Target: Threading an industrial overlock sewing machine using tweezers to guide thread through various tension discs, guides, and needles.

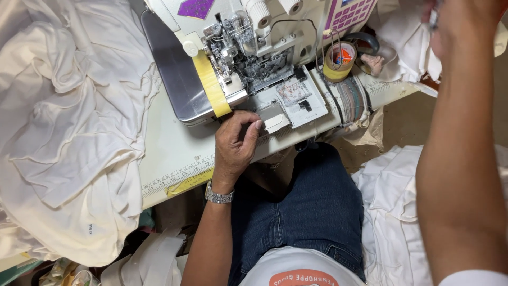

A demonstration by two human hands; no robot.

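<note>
**Sewing machine, front cover**

Grey-white overlock sewing machine [248, 63] on pale table edge, needle mechanism exposed, yellow tape strip across its bed. Small white front cover [275, 117] at near edge, tilted slightly, touching fingertips of curled left hand [236, 144].

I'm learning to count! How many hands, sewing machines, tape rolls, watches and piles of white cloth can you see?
Hands: 2 (left hand, right hand)
Sewing machine: 1
Tape roll: 1
Wristwatch: 1
White cloth piles: 2 (left pile, right pile)
Total: 7
</note>
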